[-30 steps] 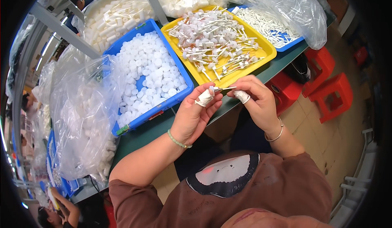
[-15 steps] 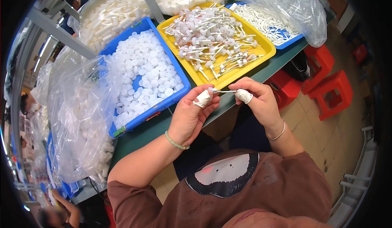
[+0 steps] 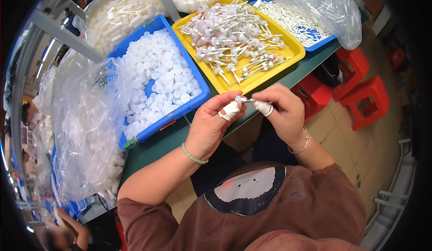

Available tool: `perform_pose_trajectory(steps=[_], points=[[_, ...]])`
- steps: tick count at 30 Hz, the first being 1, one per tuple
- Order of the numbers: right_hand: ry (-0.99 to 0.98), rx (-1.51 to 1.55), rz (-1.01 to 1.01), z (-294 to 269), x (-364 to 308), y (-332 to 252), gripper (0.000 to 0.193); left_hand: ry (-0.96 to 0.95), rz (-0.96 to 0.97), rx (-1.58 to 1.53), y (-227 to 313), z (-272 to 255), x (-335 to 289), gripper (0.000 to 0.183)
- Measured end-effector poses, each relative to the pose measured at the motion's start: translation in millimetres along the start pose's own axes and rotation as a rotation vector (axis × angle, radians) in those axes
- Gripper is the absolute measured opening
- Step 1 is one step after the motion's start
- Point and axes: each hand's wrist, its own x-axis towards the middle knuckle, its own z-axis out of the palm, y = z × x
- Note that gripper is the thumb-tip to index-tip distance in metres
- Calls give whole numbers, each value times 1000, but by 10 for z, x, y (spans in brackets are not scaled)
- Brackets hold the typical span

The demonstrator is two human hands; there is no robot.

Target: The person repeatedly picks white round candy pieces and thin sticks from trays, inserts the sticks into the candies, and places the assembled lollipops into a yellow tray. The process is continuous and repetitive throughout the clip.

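My left hand (image 3: 211, 123) pinches a small white plastic cap (image 3: 238, 99) between thumb and fingertips. From that cap a thin stem (image 3: 248, 100) runs across to my right hand (image 3: 286, 114), whose thumb and forefinger are closed on its other end. White wrapping covers part of both thumbs. Just beyond the hands lies a yellow tray (image 3: 263, 83) heaped with thin white stick-like parts (image 3: 225, 30) that carry translucent caps. Left of it, a blue tray (image 3: 159, 132) holds many loose translucent round caps (image 3: 157, 66). My fingertips hide much of the held piece.
A second blue tray (image 3: 325, 45) with short white tubes (image 3: 288, 19) stands at the back right. Clear plastic bags (image 3: 85, 129) of white parts crowd the left side and back. Red stools (image 3: 366, 102) stand right of the green table (image 3: 146, 154). Other people work at far left.
My right hand has moved left, closer to my left hand, so less of the thin stem shows between them. The white cap now shows more plainly at the left fingertips.
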Motion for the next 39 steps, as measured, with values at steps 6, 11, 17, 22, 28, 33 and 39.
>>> perform_pose_trajectory(steps=[6,11,17,22,28,33,39], points=[[14,-443,-592,4,70,22,26,9,-23,3,23,-2,29,39],[-10,-77,-93,19,37,-26,24,1,14,77,18,40,11,39],[-21,-74,59,66,238,-129,14,8,32,70,-21,-7,8,42],[90,-150,-126,224,1128,95,22,-153,165,320,167,126,-113,50],[-24,-518,-384,195,1454,245,35,95,450,1007,838,-178,95,48],[-46,-496,-404,245,891,40,32,413,415,1652,1261,-1197,608,65],[-34,-527,-394,300,644,203,34,442,40,1922,1190,-972,794,69]])
